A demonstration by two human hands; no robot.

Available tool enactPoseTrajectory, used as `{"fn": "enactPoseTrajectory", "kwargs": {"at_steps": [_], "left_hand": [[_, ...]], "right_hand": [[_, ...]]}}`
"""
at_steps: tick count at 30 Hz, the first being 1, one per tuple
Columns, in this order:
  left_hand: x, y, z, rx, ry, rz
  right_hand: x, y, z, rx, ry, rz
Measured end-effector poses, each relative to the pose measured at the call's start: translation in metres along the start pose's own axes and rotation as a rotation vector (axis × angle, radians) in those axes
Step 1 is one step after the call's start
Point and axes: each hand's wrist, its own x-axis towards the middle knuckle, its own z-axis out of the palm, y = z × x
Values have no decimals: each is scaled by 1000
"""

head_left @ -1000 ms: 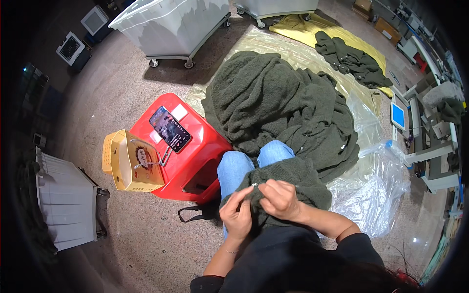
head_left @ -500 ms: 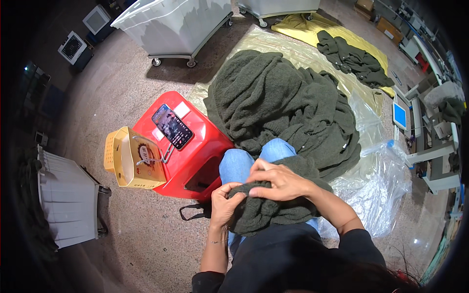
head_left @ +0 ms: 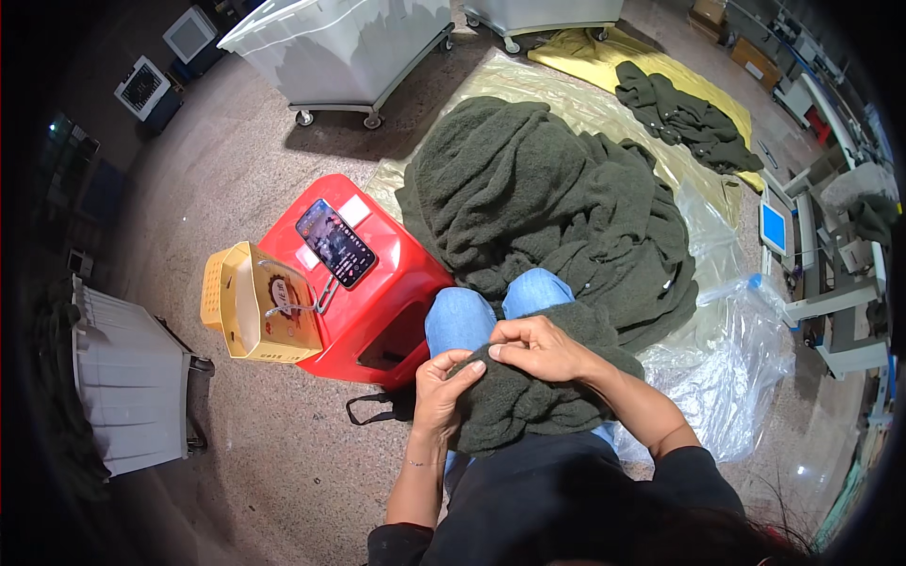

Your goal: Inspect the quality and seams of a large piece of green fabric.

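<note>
A dark green knitted garment [head_left: 528, 401] lies across my lap over blue jeans. My left hand [head_left: 442, 391] grips its left edge with the fingers curled over the fabric. My right hand [head_left: 538, 349] pinches the same garment near its top, close beside the left hand. A large heap of the same dark green knitwear [head_left: 557, 203] lies on clear plastic sheeting [head_left: 746, 368] just beyond my knees.
A red plastic stool [head_left: 377, 302] stands at my left with a phone [head_left: 336, 242] on top and a yellow paper bag [head_left: 255, 307] beside it. White wheeled bins [head_left: 340, 47] stand at the back. More green garments [head_left: 679, 113] lie on a yellow sheet.
Both hands have shifted their hold on the garment: the left hand slid down and left along the edge, and the right hand moved over the top of the fabric.
</note>
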Motion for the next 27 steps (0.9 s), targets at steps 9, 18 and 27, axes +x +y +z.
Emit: {"fn": "enactPoseTrajectory", "kwargs": {"at_steps": [9, 18, 27], "left_hand": [[2, 0, -9, 30, -75, -14], [10, 2, -7, -1, -101, -65], [13, 0, -7, -18, -89, -24]], "right_hand": [[6, 9, 0, 108, 83, 60], [3, 7, 1, 131, 78, -30], [4, 0, -2, -35, -81, -79]]}}
